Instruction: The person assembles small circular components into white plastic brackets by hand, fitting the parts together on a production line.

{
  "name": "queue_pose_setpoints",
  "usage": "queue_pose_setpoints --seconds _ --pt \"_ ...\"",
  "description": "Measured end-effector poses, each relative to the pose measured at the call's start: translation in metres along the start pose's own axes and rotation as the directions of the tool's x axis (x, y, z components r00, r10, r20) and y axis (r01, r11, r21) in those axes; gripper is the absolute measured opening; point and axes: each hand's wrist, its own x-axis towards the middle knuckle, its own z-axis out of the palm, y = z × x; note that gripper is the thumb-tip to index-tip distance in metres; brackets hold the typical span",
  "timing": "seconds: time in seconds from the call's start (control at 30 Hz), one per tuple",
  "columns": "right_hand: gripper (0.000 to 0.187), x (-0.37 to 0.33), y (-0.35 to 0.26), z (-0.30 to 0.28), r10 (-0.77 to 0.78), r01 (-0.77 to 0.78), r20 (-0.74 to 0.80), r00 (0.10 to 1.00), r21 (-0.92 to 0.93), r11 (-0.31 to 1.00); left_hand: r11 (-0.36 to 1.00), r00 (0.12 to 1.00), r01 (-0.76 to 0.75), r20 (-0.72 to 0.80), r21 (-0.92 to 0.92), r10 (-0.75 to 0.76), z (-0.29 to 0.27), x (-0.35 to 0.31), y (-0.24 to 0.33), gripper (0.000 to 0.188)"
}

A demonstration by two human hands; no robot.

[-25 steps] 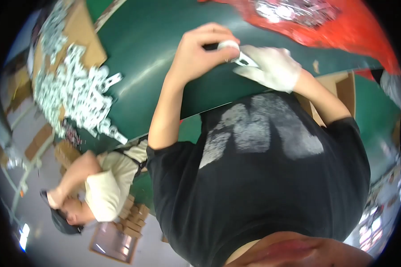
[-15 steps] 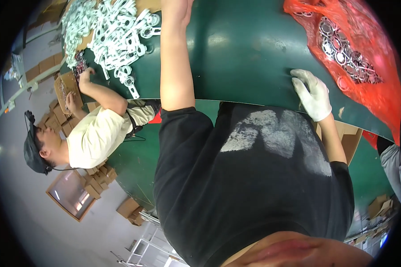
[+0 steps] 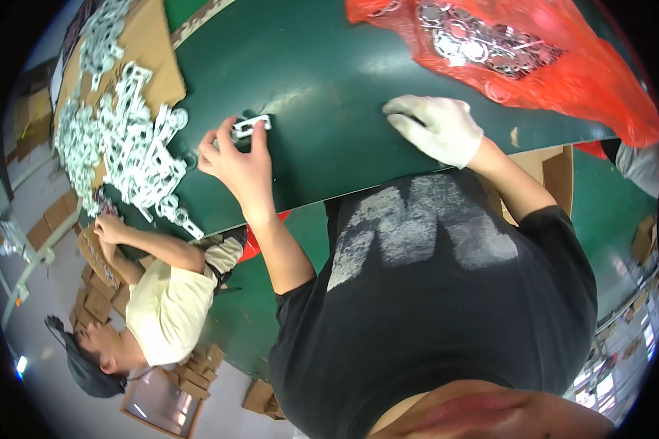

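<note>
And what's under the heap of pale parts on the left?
Brown cardboard shows along the edge of the heap of pale parts, with green tabletop around its near end. Beneath the thick of it, everything is covered.

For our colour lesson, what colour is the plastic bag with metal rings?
The plastic bag is red, clearest in the head view.

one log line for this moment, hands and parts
left hand: white part between thumb and finger | gloved right hand: half-curled, nothing visible held | left: white pile | right: red bag, metal rings
</note>
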Motion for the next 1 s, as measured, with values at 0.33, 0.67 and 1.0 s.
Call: queue_pose_setpoints --seconds 0.33,0.67,1.0 --pt "0.052 0.008 -0.003 0.012 0.023 -0.086 -0.26 0.965 -0.231 0.969 0.531 0.917 0.023 0.229 -0.847 0.326 0.05 -0.004 0.142 0.022" --pt "0.046 -0.002 0.033 -0.002 -0.297 0.026 -0.51 0.807 -0.472 0.881 0.552 0.747 -0.53 -0.046 -0.644 0.663 0.082 0.087 0.162 0.022" --pt "0.045 0.022 0.029 0.003 -0.499 0.278 -0.222 0.838 -0.612 0.74 0.899 0.905 -0.225 0.261 -0.375 0.335 0.061 0.108 0.188 0.042"
